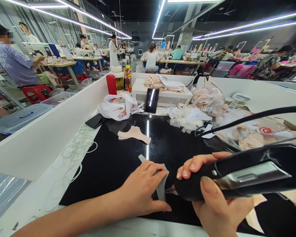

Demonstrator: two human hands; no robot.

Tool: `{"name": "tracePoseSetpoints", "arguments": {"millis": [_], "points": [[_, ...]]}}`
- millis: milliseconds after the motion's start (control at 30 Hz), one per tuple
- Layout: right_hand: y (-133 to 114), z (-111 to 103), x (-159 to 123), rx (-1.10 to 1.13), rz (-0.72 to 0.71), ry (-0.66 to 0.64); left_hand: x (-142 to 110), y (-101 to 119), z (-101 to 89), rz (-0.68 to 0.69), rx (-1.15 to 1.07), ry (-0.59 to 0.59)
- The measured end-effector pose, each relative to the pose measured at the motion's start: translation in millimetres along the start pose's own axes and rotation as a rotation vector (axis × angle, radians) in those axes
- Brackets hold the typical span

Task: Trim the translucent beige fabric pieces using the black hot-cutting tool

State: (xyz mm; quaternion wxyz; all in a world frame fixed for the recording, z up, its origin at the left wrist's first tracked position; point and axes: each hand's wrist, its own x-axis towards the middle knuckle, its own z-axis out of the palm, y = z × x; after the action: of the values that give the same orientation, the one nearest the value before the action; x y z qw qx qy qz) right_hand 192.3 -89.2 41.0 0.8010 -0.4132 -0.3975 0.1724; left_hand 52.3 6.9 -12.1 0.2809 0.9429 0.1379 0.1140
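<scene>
Grey cloth [161, 190], thin and flat on the black top of the counter [106, 164], partly hidden beneath the left hand [143, 187]. One corner showing past the knuckles at the far left, a longer edge showing at the right, between forefinger and thumb. Along that visible edge, long axis running roughly from far to near; full outline under the palm impossible to tell. Left fingers bent and resting on the cloth, forefinger and thumb well apart, no pinch in view.

From the right, black tool [236, 161] held nearly level, slim metal tip [172, 190] pointing left, roughly square to the cloth's right edge. Tip close by that edge, level with the gap between left forefinger and thumb; touching or just short, hard to tell. Left hand the nearer, directly on the cloth; right hand [215, 204] off to the right, fingers clamped around the tool, thumb by a silver strip [271, 171].

Farther out, pale pink cloth [134, 134] alone beyond the left hand. Over to the left, loops of white cord [80, 143] and a flat dark phone [95, 121]. Along the back, white plastic bag [118, 107], upright phone [151, 100] in front of a white box [171, 96], beige cloth pieces [160, 84] on top. To the right, clear bags of cloth [207, 97] and a black cable [256, 117]. Past the counter, people [151, 61] at sewing machines.
</scene>
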Motion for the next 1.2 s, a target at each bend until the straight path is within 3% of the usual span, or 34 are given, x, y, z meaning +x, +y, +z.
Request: {"name": "tracePoseSetpoints", "arguments": {"millis": [733,933,1033,1200], "points": [[-11,2,-9,-0.039,-0.016,-0.006,-2,-3,-0.1,0.036,0.003,0.018],[-13,-10,-3,-0.059,-0.006,-0.009,-1,-4,-10.0,0.012,-0.085,0.073],[-15,-23,2,-0.099,-0.012,0.037,0,-7,-14.0,0.036,-0.044,0.117],[-20,-37,17,-0.209,-0.065,0.188,-1,-8,-8.6,0.110,-0.016,0.073]]}}
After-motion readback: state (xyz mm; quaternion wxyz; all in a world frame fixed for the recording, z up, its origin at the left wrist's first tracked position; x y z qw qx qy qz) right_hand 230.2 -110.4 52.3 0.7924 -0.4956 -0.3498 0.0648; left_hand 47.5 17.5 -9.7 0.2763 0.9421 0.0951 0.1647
